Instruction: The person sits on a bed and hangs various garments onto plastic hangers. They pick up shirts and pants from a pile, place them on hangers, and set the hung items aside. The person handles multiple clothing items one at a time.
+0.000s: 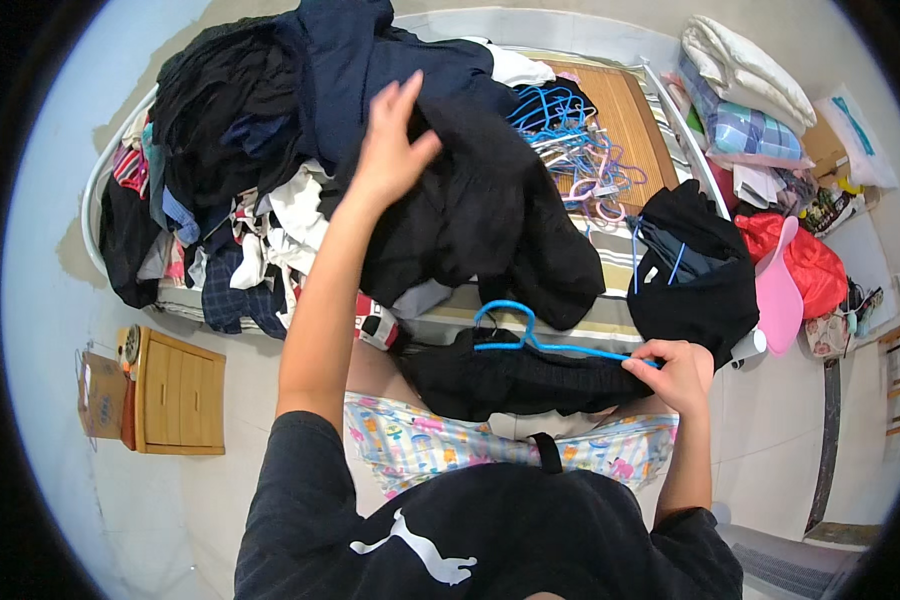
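Observation:
Across my lap lies a black garment with a gathered band. A blue clothes hanger rests along its upper edge, its hook pointing away from me. My right hand pinches the hanger's right end between thumb and fingers. Out ahead, my left hand is raised over the clothes heap with its fingers spread, holding nothing. Just beside it are a navy garment and a large black garment; whether the hand touches them I cannot tell.
Tangled blue and pink hangers lie on a bamboo mat. A heap of mixed clothes fills the bed's left side. At right are a black garment with a hanger, a red bag and folded bedding. A wooden cabinet stands left.

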